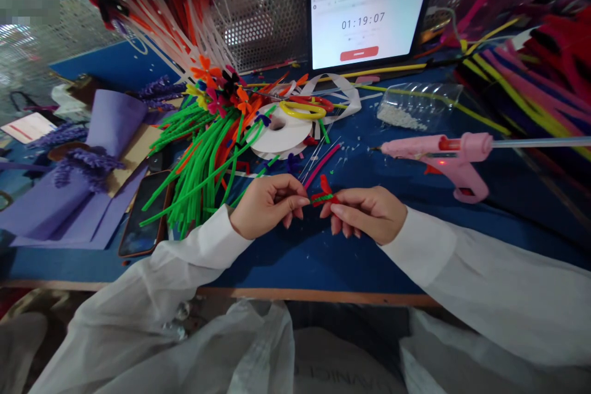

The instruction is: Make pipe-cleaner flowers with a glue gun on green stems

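Observation:
Just above the blue table, my right hand (369, 212) pinches a small red pipe-cleaner flower (325, 184) with a bit of green at its middle. One red loop stands up from it, and my fingers hide part of the rest. My left hand (271, 206) is close on the flower's left side, thumb and forefinger pressed together. Whether anything thin is between those fingertips cannot be made out. A dark pink pipe cleaner (322, 166) lies right behind the two hands, beside some thin wires. Both hands are near the table's front.
A pink glue gun (443, 151) with its light on lies at right, near a clear tray (415, 108) of white beads. Green pipe cleaners (198, 178), a phone (144, 212) and purple paper (115, 117) lie left. A white spool (281, 135) and a tablet (369, 18) stand behind.

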The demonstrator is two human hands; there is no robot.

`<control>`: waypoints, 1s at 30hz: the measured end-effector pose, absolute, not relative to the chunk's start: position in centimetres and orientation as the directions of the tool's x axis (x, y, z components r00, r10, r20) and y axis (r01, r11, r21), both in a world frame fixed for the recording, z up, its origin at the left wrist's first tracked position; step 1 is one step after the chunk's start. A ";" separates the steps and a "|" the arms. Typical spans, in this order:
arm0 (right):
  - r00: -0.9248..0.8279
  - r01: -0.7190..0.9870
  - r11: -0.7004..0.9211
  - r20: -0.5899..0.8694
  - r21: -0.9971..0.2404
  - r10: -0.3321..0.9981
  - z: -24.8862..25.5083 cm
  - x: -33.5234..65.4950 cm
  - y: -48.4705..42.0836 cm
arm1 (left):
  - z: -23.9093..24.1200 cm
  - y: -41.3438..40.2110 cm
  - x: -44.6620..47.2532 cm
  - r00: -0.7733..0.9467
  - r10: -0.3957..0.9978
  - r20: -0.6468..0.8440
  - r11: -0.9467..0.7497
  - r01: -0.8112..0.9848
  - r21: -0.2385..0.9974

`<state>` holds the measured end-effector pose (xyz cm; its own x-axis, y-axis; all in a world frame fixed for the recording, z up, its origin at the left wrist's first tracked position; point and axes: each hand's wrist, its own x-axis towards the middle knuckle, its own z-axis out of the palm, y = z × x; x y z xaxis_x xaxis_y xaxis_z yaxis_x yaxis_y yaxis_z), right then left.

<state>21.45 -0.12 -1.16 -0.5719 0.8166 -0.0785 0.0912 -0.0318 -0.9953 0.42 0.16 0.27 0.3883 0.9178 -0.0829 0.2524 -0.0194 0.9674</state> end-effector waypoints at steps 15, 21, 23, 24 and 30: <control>-0.577 0.134 0.007 -0.072 -0.991 0.813 -1.1 21.6 -0.2 | -0.1 0.2 0.3 0.407 0.911 -0.074 -0.048 0.282 0.958; -0.581 0.110 -0.054 -0.108 -0.993 0.807 -1.2 21.5 -0.2 | 0.1 -0.1 0.2 0.431 0.902 -0.016 -0.170 0.389 0.905; -0.579 0.105 -0.075 -0.122 -0.992 0.806 -1.2 21.5 -0.2 | 0.2 -0.2 0.2 0.445 0.894 0.057 -0.276 0.446 0.851; -0.578 0.106 -0.080 -0.127 -0.991 0.806 -1.2 21.5 -0.2 | 0.2 -0.3 0.1 0.459 0.883 0.095 -0.331 0.465 0.821; -0.575 0.108 -0.058 -0.110 -0.992 0.811 -1.2 21.4 -0.2 | 0.4 -0.3 0.2 0.564 0.758 0.328 -0.639 0.538 0.550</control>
